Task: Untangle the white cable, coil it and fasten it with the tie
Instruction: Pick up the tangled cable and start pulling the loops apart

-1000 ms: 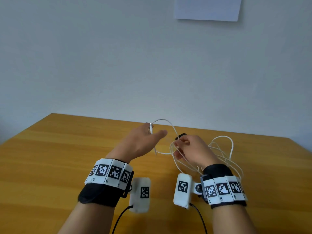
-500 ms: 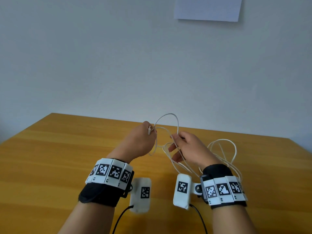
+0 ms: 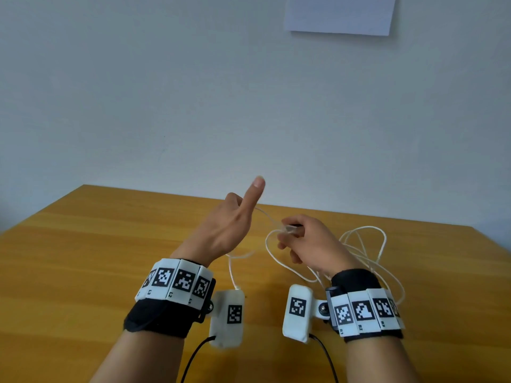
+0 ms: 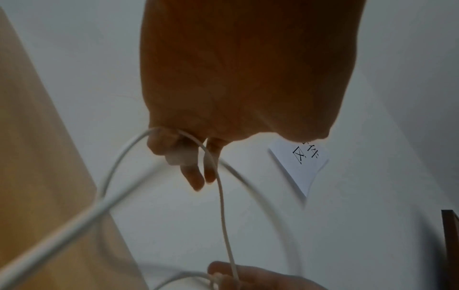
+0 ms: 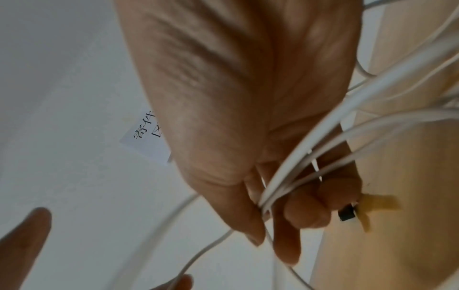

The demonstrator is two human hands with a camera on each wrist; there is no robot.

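Observation:
The thin white cable (image 3: 267,246) runs between my two hands above the wooden table (image 3: 83,258), with tangled loops trailing past my right wrist. My left hand (image 3: 235,219) is raised with its index finger pointing up. In the left wrist view its lower fingers curl round the cable (image 4: 221,196) near a white plug (image 4: 178,158). My right hand (image 3: 296,237) pinches several strands (image 5: 305,141) between thumb and fingers. A small black piece (image 5: 346,212), seemingly the tie, sticks out beside its curled fingers. One cable length hangs down by my left wrist.
A white sheet of paper (image 3: 340,12) hangs on the pale wall behind the table. Black leads from the wrist cameras (image 3: 193,357) trail toward me. The table's far edge lies just beyond my hands.
My left hand has risen and straightened its index finger. The upright loop between the hands is gone; the cable now stretches from left hand to right. My right hand stayed roughly in place.

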